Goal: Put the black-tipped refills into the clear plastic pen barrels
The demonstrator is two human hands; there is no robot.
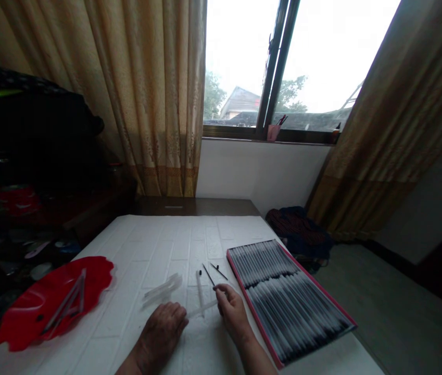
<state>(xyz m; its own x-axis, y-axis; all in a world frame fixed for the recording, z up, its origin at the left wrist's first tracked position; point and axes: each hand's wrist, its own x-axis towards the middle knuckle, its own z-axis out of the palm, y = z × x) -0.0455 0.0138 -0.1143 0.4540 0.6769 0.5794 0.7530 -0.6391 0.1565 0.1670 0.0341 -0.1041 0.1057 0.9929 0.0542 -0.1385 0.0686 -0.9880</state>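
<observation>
My left hand (pixel 165 325) rests low over the white table, its fingers curled together at one end of a clear plastic tube (pixel 202 310). The tube slants up to my right hand (pixel 231 310), whose thumb and fingers are pinched at its other end. A thin dark stick (pixel 208 274) reaches my right fingertips; whether it is held or lies under them I cannot tell. Beyond lie another dark stick (pixel 219 272), a small black cap (pixel 217 267) and an upright-lying clear tube (pixel 200 294) with a black tip. Several translucent tubes (pixel 163 289) are piled ahead of my left hand.
Right of my hands, a red-edged tray (pixel 260 328) holds two rows of dark-tipped, pen-like sticks. At left stands a red scalloped dish (pixel 101 268) with clear tubes in it. A pink cup (pixel 273 132) is on the windowsill; dark clothes (pixel 302 232) lie beyond the table.
</observation>
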